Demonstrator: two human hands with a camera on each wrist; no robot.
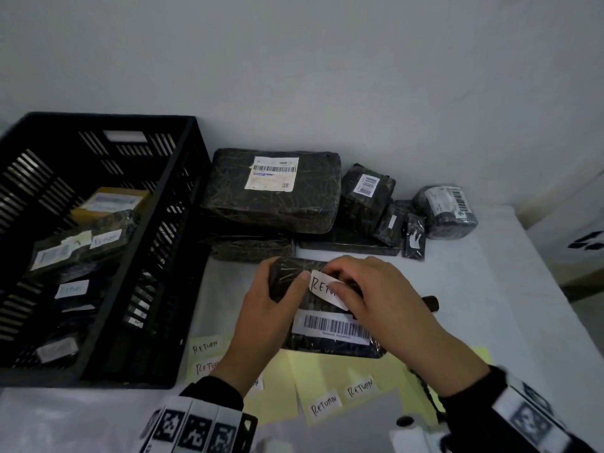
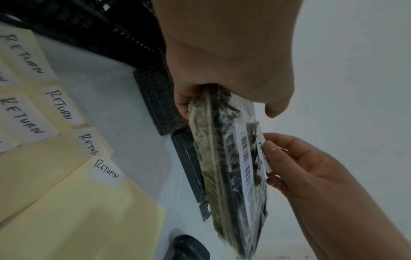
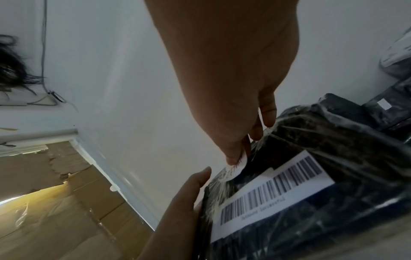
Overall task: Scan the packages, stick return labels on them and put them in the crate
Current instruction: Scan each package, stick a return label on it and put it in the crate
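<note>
Package point(image 1: 327, 308) raised above table point(image 1: 474, 289), gripped at left edge by left hand point(image 1: 264, 322), thumb on top. Label point(image 1: 322, 286) pinched onto package's top by right hand point(image 1: 385, 308). Crate point(image 1: 98, 243) to left.

Black slatted crate point(image 1: 98, 223). Held package point(image 1: 327, 335): black wrap under clear film, pale streaks; white barcode label point(image 1: 333, 328) with black bars. White return label point(image 1: 327, 287), black handwritten lettering. Pale yellow sheets point(image 1: 330, 371) carrying white labels, same black lettering. Waiting packages point(image 1: 271, 191): black wrap, white barcode stickers. White surface point(image 1: 474, 305). Black sleeves, black-and-white square-patterned wrist bands.
</note>
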